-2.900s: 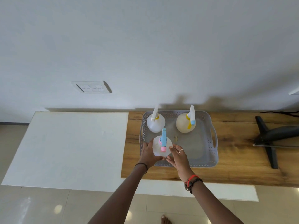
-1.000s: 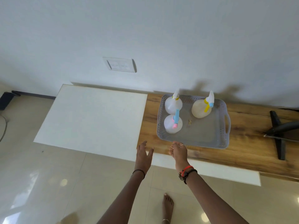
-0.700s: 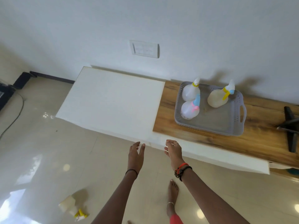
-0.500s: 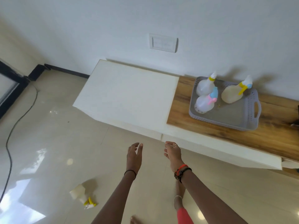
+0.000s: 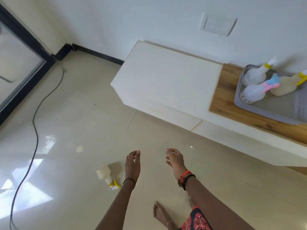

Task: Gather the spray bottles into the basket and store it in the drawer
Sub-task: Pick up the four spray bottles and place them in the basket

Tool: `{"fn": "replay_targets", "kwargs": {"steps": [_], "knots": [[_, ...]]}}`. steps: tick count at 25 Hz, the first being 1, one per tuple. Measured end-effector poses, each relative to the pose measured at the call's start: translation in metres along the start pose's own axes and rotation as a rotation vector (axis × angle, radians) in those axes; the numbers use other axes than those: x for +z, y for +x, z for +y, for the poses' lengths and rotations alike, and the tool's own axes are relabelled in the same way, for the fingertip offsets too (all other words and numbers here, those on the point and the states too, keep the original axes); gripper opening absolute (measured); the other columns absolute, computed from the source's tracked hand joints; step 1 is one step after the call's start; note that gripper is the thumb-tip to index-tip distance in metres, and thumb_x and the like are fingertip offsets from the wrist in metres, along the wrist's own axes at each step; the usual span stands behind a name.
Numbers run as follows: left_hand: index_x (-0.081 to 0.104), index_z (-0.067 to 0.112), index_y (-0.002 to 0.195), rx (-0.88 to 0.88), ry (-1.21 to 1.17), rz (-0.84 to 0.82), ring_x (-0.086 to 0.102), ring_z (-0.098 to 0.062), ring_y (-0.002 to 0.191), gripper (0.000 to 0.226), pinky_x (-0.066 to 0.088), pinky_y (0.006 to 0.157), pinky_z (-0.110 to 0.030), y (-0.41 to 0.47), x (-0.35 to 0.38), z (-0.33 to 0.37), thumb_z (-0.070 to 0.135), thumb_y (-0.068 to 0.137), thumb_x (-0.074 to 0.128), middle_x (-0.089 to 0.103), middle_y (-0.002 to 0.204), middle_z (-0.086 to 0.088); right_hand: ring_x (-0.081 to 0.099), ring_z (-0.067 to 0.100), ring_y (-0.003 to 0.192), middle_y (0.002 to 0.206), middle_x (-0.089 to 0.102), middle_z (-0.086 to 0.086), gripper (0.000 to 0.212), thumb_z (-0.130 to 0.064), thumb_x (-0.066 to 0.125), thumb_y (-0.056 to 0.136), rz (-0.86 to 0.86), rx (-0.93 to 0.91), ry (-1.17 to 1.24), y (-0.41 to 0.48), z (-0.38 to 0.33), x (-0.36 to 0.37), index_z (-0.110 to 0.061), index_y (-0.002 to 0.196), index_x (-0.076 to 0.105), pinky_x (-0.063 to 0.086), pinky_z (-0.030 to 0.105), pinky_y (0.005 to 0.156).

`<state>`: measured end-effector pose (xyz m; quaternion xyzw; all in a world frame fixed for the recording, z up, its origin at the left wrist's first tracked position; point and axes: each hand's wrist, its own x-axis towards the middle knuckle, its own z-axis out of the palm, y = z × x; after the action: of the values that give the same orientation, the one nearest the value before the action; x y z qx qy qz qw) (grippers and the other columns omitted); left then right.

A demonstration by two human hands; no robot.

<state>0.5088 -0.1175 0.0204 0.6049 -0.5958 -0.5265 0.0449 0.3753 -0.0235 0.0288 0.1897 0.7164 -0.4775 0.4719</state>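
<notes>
A cream plastic spray bottle with a yellow trigger (image 5: 107, 178) is seen lying on its side on the glossy beige floor tiles (image 5: 79, 123), just left of and below the left hand (image 5: 132, 165), the nearer one. Its long axis runs diagonally, nozzle toward the wearer. Both the left hand and the right hand (image 5: 174, 161) are held loosely spread, nothing held or touched. The grey perforated plastic basket (image 5: 265, 112) with three bottles is noted well apart, at upper right on the wooden top (image 5: 222, 95).

- A white cabinet (image 5: 167, 77) stands against the white wall (image 5: 132, 17).
- A switch plate (image 5: 217, 24) sits on the wall above the cabinet.
- Glossy cream floor tiles (image 5: 74, 130) lie below the cabinet, with bright window reflections.
- A black cable (image 5: 35, 130) trails across the floor, left of the cabinet.
- A wooden top (image 5: 226, 90) adjoins the cabinet's right side.
</notes>
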Motion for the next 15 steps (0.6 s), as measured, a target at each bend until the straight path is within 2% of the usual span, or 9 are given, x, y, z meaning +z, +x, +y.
{"fn": "replay_targets", "kwargs": {"steps": [3,7,11,13,15], "knots": [[0.057,0.01,0.119,-0.073,-0.009,0.061,0.054,-0.027,0.114,0.036,0.04,0.093,-0.031,0.003,-0.025,-0.028,0.035,0.099,0.042,0.058,0.124,-0.013,0.048,0.011,0.067,0.073,0.049,-0.002,0.012,-0.007,0.05,0.09,-0.032,0.019,-0.08,-0.006,0.02,0.035,-0.012,0.098,0.057,0.043,0.021,0.061],[0.057,0.006,0.122,-0.144,-0.05,0.111,0.055,-0.029,0.113,0.04,0.042,0.095,-0.034,0.013,-0.049,-0.053,0.034,0.1,0.039,0.058,0.124,-0.016,0.048,0.013,0.068,0.072,0.05,-0.002,0.018,-0.007,0.049,0.089,-0.082,0.033,-0.186,-0.007,0.033,0.079,-0.012,0.102,0.059,0.045,0.023,0.064],[0.056,0.004,0.121,-0.238,-0.097,0.152,0.055,-0.036,0.108,0.04,0.048,0.097,-0.049,0.033,-0.069,-0.067,0.034,0.1,0.04,0.057,0.118,-0.023,0.051,0.012,0.067,0.072,0.053,-0.003,0.024,-0.008,0.049,0.088,-0.127,0.05,-0.286,-0.001,0.039,0.121,-0.01,0.108,0.061,0.047,0.03,0.076],[0.058,0.004,0.117,-0.266,-0.134,0.174,0.055,-0.036,0.108,0.04,0.046,0.093,-0.041,0.044,-0.079,-0.072,0.035,0.1,0.039,0.059,0.107,-0.02,0.05,0.012,0.064,0.072,0.053,-0.003,0.024,-0.007,0.049,0.088,-0.157,0.055,-0.317,0.004,0.042,0.141,-0.009,0.109,0.06,0.046,0.03,0.075],[0.059,0.004,0.114,-0.288,-0.152,0.191,0.056,-0.038,0.107,0.041,0.04,0.083,-0.035,0.058,-0.088,-0.078,0.037,0.1,0.038,0.058,0.094,-0.015,0.049,0.013,0.064,0.072,0.053,-0.003,0.022,-0.007,0.05,0.087,-0.196,0.065,-0.343,0.01,0.047,0.16,-0.009,0.107,0.06,0.045,0.029,0.074]]}}
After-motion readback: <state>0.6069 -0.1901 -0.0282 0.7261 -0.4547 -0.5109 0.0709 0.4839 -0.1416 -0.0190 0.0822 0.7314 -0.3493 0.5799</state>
